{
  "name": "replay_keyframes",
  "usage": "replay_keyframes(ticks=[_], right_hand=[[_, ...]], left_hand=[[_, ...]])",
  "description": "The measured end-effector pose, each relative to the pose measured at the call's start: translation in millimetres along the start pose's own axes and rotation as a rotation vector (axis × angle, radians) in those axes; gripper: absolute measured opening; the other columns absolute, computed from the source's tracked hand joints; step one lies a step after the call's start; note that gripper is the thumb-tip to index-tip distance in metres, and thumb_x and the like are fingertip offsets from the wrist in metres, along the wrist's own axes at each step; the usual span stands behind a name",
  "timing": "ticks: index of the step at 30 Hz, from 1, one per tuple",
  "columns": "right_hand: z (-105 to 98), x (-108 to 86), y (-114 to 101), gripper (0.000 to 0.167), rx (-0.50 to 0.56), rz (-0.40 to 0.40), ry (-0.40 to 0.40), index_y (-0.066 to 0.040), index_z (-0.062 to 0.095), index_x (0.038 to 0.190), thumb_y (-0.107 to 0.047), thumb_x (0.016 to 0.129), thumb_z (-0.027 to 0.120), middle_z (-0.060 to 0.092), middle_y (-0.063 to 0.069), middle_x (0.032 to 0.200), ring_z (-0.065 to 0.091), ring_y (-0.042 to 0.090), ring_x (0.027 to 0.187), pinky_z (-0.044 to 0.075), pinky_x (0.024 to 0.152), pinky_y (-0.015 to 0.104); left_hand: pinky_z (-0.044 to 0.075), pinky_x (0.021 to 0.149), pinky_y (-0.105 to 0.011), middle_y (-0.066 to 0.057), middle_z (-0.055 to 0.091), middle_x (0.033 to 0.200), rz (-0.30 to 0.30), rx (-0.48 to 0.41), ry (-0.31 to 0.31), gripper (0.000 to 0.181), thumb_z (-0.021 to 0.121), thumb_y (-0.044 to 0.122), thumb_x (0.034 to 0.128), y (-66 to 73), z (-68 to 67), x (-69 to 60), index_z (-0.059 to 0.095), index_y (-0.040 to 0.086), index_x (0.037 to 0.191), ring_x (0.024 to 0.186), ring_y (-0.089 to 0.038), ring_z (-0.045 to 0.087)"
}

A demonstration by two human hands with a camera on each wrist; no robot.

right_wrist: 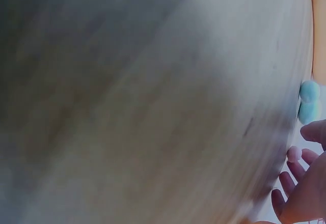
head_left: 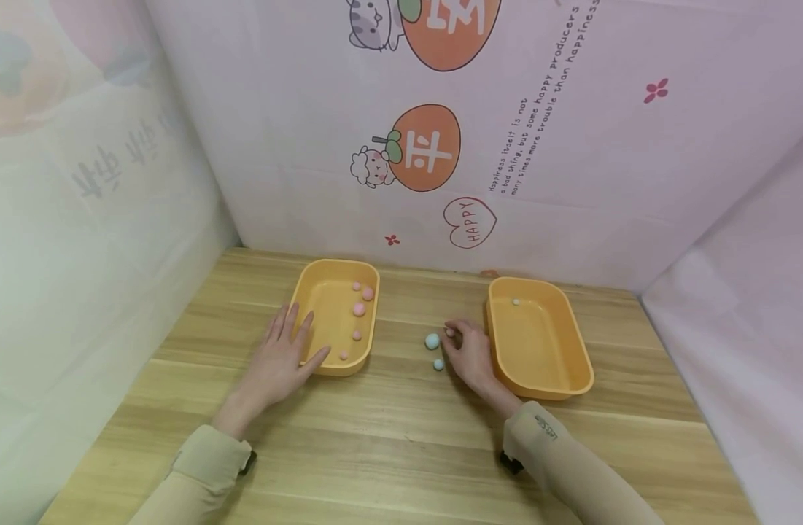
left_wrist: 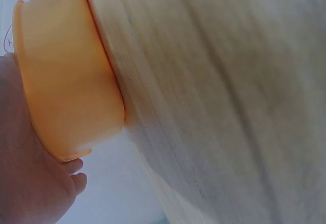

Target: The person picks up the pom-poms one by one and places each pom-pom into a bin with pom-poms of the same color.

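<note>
My right hand [head_left: 470, 355] is low over the table with its thumb and fingers curved around a small pink ball [head_left: 450, 332]. In the right wrist view the pink ball [right_wrist: 294, 154] is near the fingertips, and a gap shows between it and the thumb. Beside that hand lie a larger light blue ball [head_left: 432, 340] and a smaller light blue ball [head_left: 438, 364]. My left hand [head_left: 278, 361] rests with spread fingers on the near left rim of the left yellow tray [head_left: 335, 267]. Several pink balls [head_left: 359, 309] lie inside this tray, toward its right side.
Right of my right hand stands another yellow tray [head_left: 535, 364], with one small pale ball [head_left: 516, 302] near its far end. Both trays stand on a wooden table [head_left: 375, 452]. Printed cloth [head_left: 296, 146] hangs behind the table and at both sides.
</note>
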State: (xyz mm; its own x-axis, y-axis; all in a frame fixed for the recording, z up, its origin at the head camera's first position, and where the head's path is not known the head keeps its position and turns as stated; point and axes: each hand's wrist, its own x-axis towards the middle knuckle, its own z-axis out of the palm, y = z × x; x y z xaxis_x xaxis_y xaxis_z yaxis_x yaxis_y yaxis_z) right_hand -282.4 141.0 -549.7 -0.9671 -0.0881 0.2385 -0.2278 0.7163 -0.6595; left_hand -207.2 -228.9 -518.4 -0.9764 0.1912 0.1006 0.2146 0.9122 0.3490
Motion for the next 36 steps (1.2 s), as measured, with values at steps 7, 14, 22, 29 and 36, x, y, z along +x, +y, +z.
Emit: replay_keyframes(ticks=[7,14,22,29,36], right_hand=[[0.8,3.4,2.9,0.025,-0.049,0.01,0.01,0.004,0.077,0.123,-0.002,0.098,0.077,0.076,0.025,0.124,0.067,0.044,0.128,0.054,0.114,0.059],[0.1,5.5,2.4,0.015,-0.071,0.023,0.002,0.003,0.078,0.114,-0.005,0.102,0.076,0.077,0.023,0.12,0.069,0.041,0.12,0.057,0.108,0.055],[0.0,4.3,-3.9,0.015,-0.052,-0.119,0.074,0.003,0.079,0.112,-0.006,0.099,0.08,0.08,0.02,0.111,0.074,0.04,0.11,0.06,0.101,0.055],[11.6,18.3,11.3,0.011,0.031,-0.298,0.165,-0.005,0.08,0.109,-0.014,0.102,0.077,0.081,0.014,0.108,0.075,0.037,0.106,0.059,0.096,0.057],[10.9,18.8,-4.7,0.013,0.06,-0.329,0.17,-0.002,0.081,0.109,-0.011,0.101,0.079,0.082,0.017,0.108,0.075,0.038,0.105,0.063,0.095,0.055]], left_hand=[[0.013,0.14,-0.067,-0.032,0.01,0.182,-0.001,0.003,0.001,0.085,0.05,0.058,0.1129,1.0,-1.5,0.1,0.031,0.0,0.172,0.171,-0.053,0.007],[0.013,0.139,-0.068,-0.032,0.009,0.182,-0.002,0.001,0.002,0.085,0.05,0.057,0.1128,1.4,-0.8,0.3,0.031,0.0,0.172,0.171,-0.053,0.007],[0.013,0.14,-0.067,-0.032,0.01,0.182,0.001,0.002,0.007,0.085,0.051,0.057,0.1126,0.9,-0.1,0.0,0.032,-0.001,0.171,0.171,-0.053,0.007],[0.012,0.14,-0.067,-0.032,0.01,0.182,0.003,-0.003,0.008,0.085,0.051,0.057,0.1126,0.2,0.4,0.0,0.032,-0.001,0.171,0.171,-0.053,0.007],[0.012,0.14,-0.066,-0.032,0.011,0.182,0.003,0.004,0.012,0.085,0.05,0.058,0.1126,-0.9,1.4,0.6,0.033,-0.001,0.171,0.171,-0.052,0.007]])
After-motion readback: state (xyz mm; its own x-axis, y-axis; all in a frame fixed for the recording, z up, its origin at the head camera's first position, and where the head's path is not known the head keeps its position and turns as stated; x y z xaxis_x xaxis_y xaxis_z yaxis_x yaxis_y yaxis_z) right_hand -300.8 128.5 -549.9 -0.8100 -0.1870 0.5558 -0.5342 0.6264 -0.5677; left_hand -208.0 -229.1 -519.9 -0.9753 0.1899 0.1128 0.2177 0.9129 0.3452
